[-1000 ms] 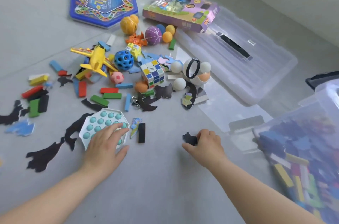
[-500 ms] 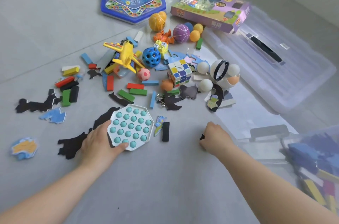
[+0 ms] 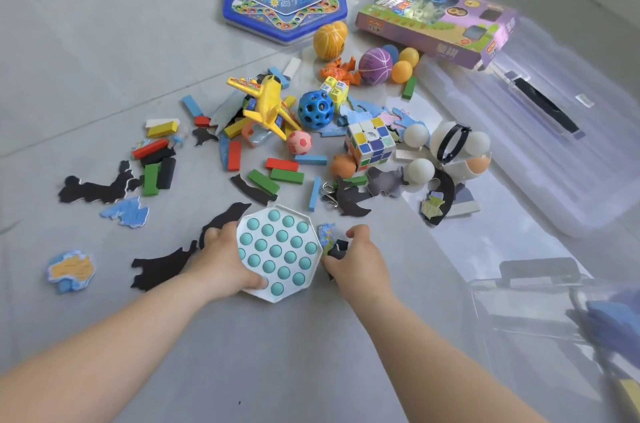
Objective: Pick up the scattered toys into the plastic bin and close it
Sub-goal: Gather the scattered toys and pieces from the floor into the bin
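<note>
The pop toy (image 3: pixel 278 254) is held at its near-left edge in the grip of the left hand (image 3: pixel 221 259), thumb on top, while dark puzzle pieces (image 3: pixel 337 249) are closed in the right hand (image 3: pixel 356 263) just beside it. The toy is judged light and floppy, best taken by its stiffer white rim; the pieces are thin and flat, best pinched at an edge. Both lie on the floor (image 3: pixel 86 41) near the toy pile, with the bin (image 3: pixel 588 318) at the near right and its lid (image 3: pixel 554 131) beyond.
</note>
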Action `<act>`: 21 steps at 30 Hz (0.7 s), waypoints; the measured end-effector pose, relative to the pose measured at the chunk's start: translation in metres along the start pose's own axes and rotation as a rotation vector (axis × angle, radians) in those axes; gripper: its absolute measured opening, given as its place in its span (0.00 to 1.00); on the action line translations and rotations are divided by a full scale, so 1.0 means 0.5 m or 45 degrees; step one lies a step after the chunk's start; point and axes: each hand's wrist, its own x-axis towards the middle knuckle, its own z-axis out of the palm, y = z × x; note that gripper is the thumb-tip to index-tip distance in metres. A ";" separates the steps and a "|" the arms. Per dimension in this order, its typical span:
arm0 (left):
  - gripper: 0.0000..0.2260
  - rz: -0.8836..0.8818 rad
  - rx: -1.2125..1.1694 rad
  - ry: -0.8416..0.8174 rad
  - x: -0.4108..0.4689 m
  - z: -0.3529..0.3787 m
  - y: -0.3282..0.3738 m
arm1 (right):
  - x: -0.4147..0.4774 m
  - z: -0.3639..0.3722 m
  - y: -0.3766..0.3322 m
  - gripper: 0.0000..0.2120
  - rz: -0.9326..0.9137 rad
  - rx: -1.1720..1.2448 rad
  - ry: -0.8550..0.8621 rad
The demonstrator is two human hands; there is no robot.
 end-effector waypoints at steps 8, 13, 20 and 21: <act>0.12 0.024 -0.578 -0.085 -0.018 -0.035 -0.027 | 0.002 -0.012 -0.005 0.10 -0.016 -0.381 -0.013; 0.08 -0.018 -0.880 -0.030 -0.028 -0.055 -0.062 | -0.008 -0.020 0.014 0.14 -0.148 -0.406 -0.003; 0.09 -0.012 -1.006 0.045 -0.046 -0.060 -0.081 | -0.021 -0.032 0.038 0.07 -0.155 -0.085 0.028; 0.10 -0.006 -1.016 0.046 -0.048 -0.060 -0.080 | -0.026 -0.031 0.039 0.06 -0.156 -0.033 0.035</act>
